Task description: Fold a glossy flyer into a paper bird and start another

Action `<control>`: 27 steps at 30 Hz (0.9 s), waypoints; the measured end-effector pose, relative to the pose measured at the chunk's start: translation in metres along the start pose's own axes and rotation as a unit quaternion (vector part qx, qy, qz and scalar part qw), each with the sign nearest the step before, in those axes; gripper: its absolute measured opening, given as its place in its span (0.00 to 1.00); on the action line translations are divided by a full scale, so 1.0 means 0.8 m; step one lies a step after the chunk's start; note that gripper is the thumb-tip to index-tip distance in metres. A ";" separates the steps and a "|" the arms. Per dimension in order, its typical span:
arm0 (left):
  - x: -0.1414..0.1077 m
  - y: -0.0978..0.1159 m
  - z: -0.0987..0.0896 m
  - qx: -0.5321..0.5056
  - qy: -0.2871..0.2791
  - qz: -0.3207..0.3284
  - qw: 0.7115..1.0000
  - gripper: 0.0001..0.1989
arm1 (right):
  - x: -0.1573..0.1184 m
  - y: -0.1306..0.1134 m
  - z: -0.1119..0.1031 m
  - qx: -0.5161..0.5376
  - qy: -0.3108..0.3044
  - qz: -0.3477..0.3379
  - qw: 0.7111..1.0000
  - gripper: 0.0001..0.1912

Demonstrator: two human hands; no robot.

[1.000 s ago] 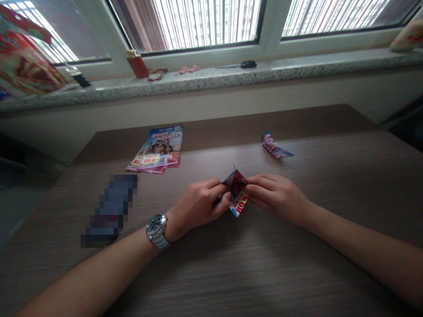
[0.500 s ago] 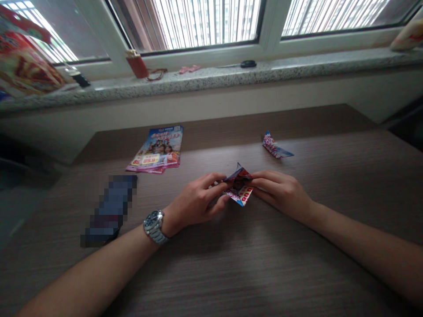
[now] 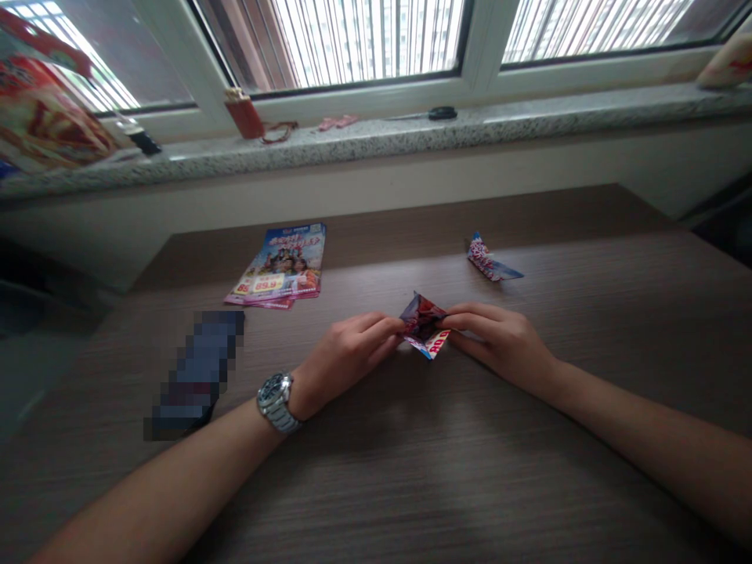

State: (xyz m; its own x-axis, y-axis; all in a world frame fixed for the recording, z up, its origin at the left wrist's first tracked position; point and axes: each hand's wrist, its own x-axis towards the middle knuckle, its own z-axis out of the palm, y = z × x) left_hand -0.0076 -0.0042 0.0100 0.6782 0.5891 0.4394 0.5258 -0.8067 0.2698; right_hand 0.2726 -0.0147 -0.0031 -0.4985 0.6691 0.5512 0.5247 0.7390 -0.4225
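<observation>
A small piece of folded printed paper (image 3: 424, 317), coloured red, white and blue, is held between my two hands above the middle of the brown table. Its top is spread into a hollow diamond shape, with one point toward the window. My left hand (image 3: 358, 345), with a metal watch (image 3: 277, 398) at the wrist, pinches the left corner. On the other side, my right hand (image 3: 499, 337) pinches the right corner between thumb and fingers. Farther back to the right lies another folded paper piece (image 3: 489, 258), with two raised pointed ends.
A stack of printed flyers (image 3: 282, 266) lies at the back left of the table (image 3: 376, 470). Nearer me is a dark, pixelated flat object (image 3: 200, 368). On the stone sill (image 3: 376, 133) are a red case (image 3: 245, 117), scissors (image 3: 442, 113) and a colourful bag (image 3: 52, 110).
My left fingers have drawn together into a pinch on the paper's left corner. The paper's top has spread wider, while my right hand has stayed nearly still.
</observation>
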 end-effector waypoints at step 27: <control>0.003 0.002 0.015 -0.241 0.056 -0.170 0.954 0.11 | 0.004 -0.003 0.010 0.198 0.028 0.200 0.959 0.08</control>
State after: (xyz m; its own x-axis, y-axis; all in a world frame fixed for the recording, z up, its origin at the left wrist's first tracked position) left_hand 0.0010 -0.0030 0.0015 0.4361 0.8341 0.3377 0.3905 -0.5135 0.7640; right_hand 0.2647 -0.0135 -0.0059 -0.2688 0.9079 0.3218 0.3573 0.4042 -0.8420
